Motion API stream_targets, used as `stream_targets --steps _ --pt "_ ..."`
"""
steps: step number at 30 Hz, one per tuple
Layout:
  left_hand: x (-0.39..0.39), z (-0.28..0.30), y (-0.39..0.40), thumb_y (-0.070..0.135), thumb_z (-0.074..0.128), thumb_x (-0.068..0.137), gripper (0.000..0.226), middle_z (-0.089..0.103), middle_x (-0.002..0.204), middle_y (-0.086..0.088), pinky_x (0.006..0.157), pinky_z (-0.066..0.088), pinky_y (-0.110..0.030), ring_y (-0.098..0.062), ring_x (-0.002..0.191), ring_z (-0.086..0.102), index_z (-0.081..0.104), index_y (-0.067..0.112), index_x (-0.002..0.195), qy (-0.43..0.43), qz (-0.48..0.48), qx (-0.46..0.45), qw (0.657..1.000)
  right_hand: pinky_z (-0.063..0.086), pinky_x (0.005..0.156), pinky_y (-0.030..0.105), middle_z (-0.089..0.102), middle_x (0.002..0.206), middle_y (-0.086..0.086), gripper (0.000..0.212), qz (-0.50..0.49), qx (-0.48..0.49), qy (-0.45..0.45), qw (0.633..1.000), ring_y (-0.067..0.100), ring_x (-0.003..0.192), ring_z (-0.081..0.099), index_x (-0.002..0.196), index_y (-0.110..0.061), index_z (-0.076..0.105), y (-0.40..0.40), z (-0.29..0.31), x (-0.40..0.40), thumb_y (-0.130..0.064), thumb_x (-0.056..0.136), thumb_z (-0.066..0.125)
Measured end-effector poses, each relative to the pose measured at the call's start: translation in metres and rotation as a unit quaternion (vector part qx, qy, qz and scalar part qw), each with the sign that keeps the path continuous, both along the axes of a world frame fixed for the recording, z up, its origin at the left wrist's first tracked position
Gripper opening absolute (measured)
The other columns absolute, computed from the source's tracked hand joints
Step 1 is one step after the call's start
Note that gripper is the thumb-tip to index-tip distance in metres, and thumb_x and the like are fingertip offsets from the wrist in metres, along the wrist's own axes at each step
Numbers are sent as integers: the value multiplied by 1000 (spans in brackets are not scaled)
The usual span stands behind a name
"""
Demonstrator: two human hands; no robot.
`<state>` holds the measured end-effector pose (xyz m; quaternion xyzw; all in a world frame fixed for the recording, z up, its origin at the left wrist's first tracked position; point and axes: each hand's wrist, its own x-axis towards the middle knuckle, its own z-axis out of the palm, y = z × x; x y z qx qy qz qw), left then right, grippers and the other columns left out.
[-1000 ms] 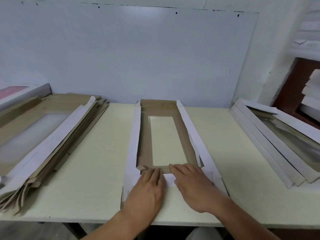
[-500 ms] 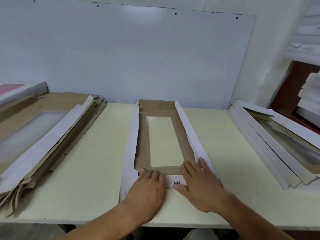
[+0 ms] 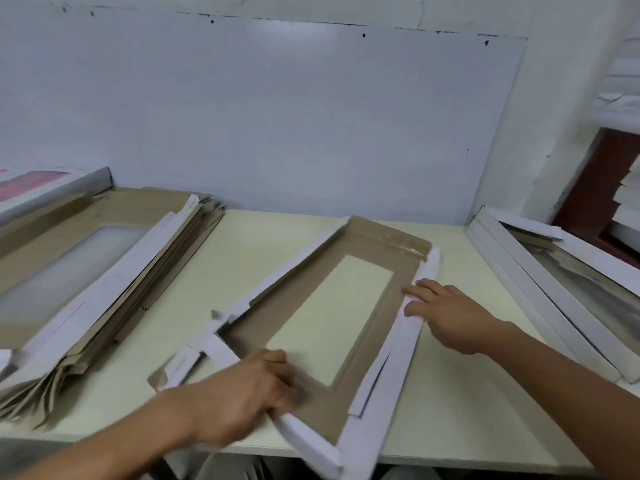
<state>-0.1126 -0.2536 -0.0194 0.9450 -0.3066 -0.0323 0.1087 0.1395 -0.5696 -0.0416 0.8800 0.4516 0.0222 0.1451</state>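
Note:
A flat brown cardboard box blank [image 3: 377, 237] with white side flaps and a rectangular window cut-out lies slantwise on the pale table [image 3: 263, 244], its near end turned toward me. My left hand [image 3: 242, 396] lies over the near end panel, fingers bent over the folded white end flap; the hand is blurred. My right hand [image 3: 446, 313] rests with straight fingers on the long white right flap, pressing it inward along the fold.
A thick stack of the same flat blanks [image 3: 86, 278] fills the table's left side. Folded white window boxes [image 3: 554, 299] lie stacked at the right edge. A white board [image 3: 263, 116] stands behind the table. A dark red frame [image 3: 602, 202] stands at far right.
The blank has swung from straight to slanted, far end now to the right. My right hand moved from the near end up to the long right flap. My left hand stays at the near end.

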Motion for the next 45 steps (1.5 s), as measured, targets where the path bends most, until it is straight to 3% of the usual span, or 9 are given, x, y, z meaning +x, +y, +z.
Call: stream_targets --steps 7,11,17,20,24,27,35,41,45 --pt "-2 16 93 0 52 65 28 67 106 -2 78 49 -37 -27 98 59 64 25 66 -147 162 83 972 35 83 30 53 103 -10 25 23 -48 44 998 16 98 52 109 -27 54 23 16 -39 -40 105 33" --pt "3 29 87 -16 57 68 43 65 105 -5 66 52 -37 -28 80 63 72 11 98 -257 332 -34 907 36 83 29 56 113 -6 29 -18 19 184 983 17 103 54 119 -29 56 53 17 -74 -45 103 39" --pt "-10 5 -30 8 66 82 35 62 108 9 73 52 -24 -8 86 62 63 23 113 -163 138 -171 962 38 65 34 47 76 0 35 -79 135 293 943 22 72 43 65 -23 36 127 11 -96 -25 98 50" --pt "-7 -20 -80 33 56 87 37 65 125 4 96 48 -23 -11 117 60 67 25 123 -185 21 -59 981 37 54 28 42 64 2 32 -192 313 429 826 19 60 40 64 -22 44 164 6 -100 -17 91 61" --pt "-7 -47 -114 31 50 85 36 73 108 13 89 55 -26 -6 99 69 75 33 110 -204 39 16 978 60 70 35 68 91 18 12 -293 440 624 575 26 75 69 92 -5 61 189 6 -94 -15 91 67" --pt "-11 -57 -108 34 65 72 29 74 91 14 68 59 -27 -6 83 71 78 33 99 -227 64 0 972 59 89 38 68 111 21 20 -270 470 662 518 30 98 72 111 -8 57 178 11 -84 -23 99 59" --pt "-1 -35 -55 27 48 85 39 58 79 9 49 37 -27 -15 70 62 64 38 118 -157 237 48 958 46 72 16 72 96 -4 41 -88 193 480 851 0 76 60 110 -18 70 81 21 -105 -53 97 55" --pt "16 -37 -48 40 42 95 21 46 94 8 57 36 -34 -20 83 57 41 35 116 -73 344 4 936 45 89 25 59 112 -21 35 -133 255 249 925 8 107 57 129 -37 56 52 -8 -138 -37 94 59" --pt "23 -34 -54 14 55 77 17 62 98 -5 76 47 -42 -30 83 60 66 21 88 -224 307 81 921 51 93 34 63 119 -3 48 -25 278 59 959 22 107 61 118 -20 67 63 -28 -163 -4 74 71"
